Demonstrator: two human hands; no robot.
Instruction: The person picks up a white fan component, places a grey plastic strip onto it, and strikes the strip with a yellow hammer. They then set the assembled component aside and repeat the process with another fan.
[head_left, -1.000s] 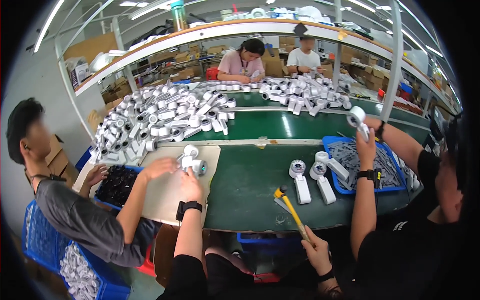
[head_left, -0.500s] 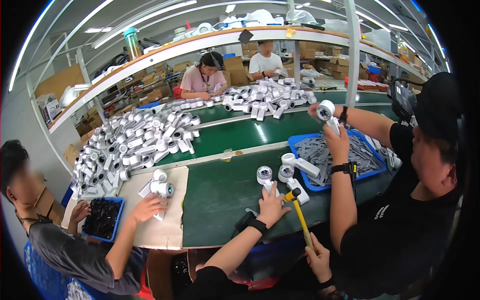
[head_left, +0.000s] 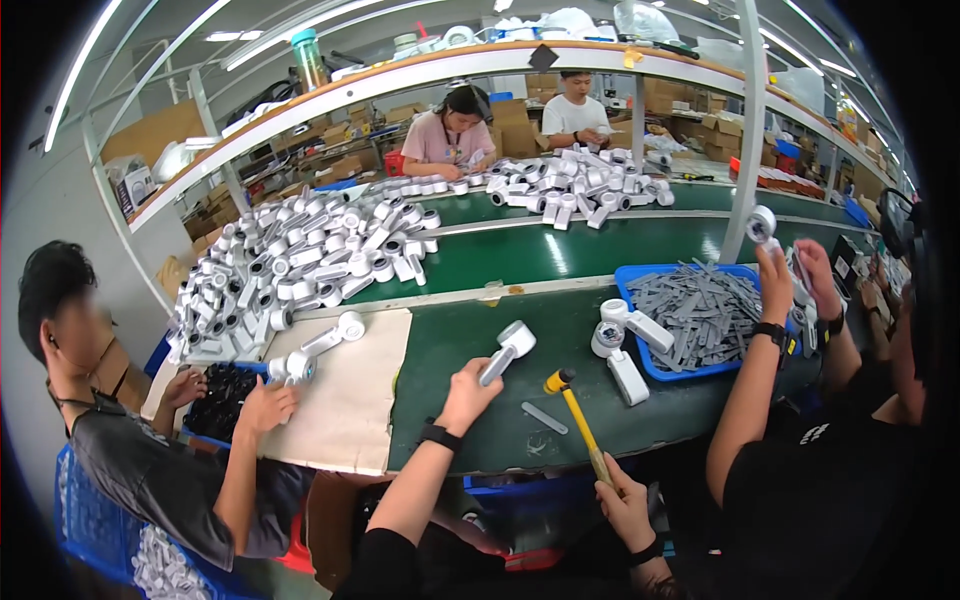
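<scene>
My left hand (head_left: 467,396) grips a white round-headed handheld device (head_left: 516,340) by its handle, tilted over the green work surface. In my right hand (head_left: 627,502) is a small mallet (head_left: 582,428) with a yellow handle and a black-and-yellow head; the head hovers above or rests on the surface, I cannot tell which. Between the device and the mallet lies a loose grey strip (head_left: 545,418). Right of the mallet head lie two more such devices, one white device (head_left: 627,378) with its round face up and another device (head_left: 648,330) against the blue tray.
A blue tray (head_left: 655,372) of grey strips stands at right, beside a co-worker's hands (head_left: 775,285). At left, another co-worker's hand (head_left: 265,408) holds a device near a tray of black parts (head_left: 215,440). White devices (head_left: 300,260) heap behind a cardboard sheet (head_left: 370,400).
My left hand has lifted a device and moved left with it. A grey strip now shows on the surface. The mallet has moved slightly away from the devices, and the view has shifted.
</scene>
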